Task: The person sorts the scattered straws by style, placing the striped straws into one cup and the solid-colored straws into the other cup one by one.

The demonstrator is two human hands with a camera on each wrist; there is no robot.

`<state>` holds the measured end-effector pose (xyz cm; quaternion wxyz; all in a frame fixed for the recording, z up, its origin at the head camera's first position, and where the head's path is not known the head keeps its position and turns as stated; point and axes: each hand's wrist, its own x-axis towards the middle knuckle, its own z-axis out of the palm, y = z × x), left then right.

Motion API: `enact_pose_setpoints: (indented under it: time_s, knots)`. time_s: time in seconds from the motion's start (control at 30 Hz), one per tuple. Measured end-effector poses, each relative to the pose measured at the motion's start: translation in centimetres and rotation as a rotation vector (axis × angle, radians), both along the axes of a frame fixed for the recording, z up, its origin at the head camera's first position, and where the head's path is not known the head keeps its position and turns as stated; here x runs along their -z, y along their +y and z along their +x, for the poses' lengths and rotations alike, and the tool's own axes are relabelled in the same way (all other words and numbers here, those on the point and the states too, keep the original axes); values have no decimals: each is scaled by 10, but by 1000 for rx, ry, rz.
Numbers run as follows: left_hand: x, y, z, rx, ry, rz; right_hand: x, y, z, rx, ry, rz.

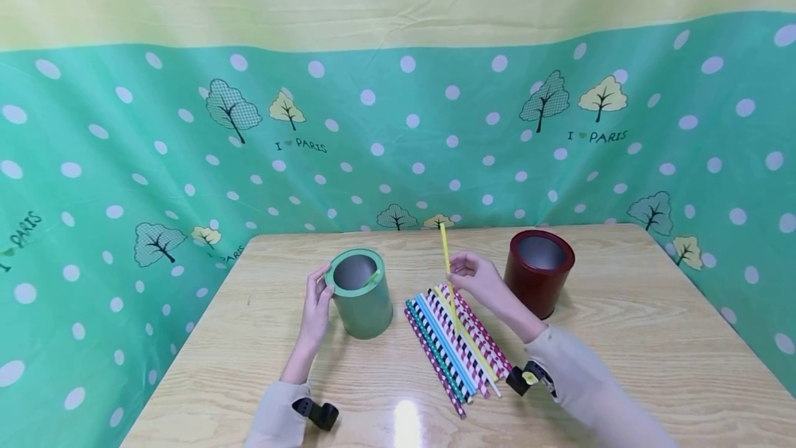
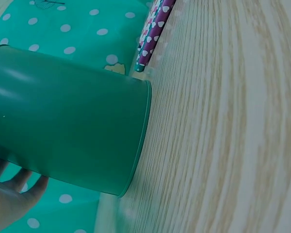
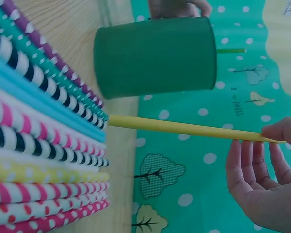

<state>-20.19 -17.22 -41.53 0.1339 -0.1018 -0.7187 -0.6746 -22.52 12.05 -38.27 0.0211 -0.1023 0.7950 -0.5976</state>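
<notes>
A yellow paper straw [image 1: 445, 247] is pinched between the thumb and fingers of my right hand [image 1: 477, 278]. It stands nearly upright, its lower part in front of a row of patterned paper straws [image 1: 444, 344] lying on the table. In the right wrist view the thumb presses the yellow straw [image 3: 184, 128] against the fingertips of the right hand [image 3: 266, 189]. My left hand [image 1: 316, 306] holds the green can [image 1: 363, 306] at its rim and left side. A yellow-green straw end [image 3: 231, 50] sticks out of that can's opening.
A dark red can [image 1: 538, 282] stands open-topped at the right, just beyond my right forearm. The wooden table [image 1: 218, 379] ends at the back against a green polka-dot cloth [image 1: 348, 178]. Black cameras are strapped to both wrists.
</notes>
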Motion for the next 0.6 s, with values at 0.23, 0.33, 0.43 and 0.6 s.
enact_pose_setpoints:
  time_s: [0.23, 0.33, 0.43, 0.6]
  knots:
    - [12, -5, -8, 10, 0, 16, -16, -8, 3, -5, 37, -113]
    - [21, -9, -12, 15, -3, 21, -23, -12, 5, -11, 41, -176]
    - [26, -11, -13, 19, 11, 16, -31, -15, 8, -14, 59, -241]
    - [24, -10, -13, 25, 29, 17, -43, -20, 9, -21, 83, -316]
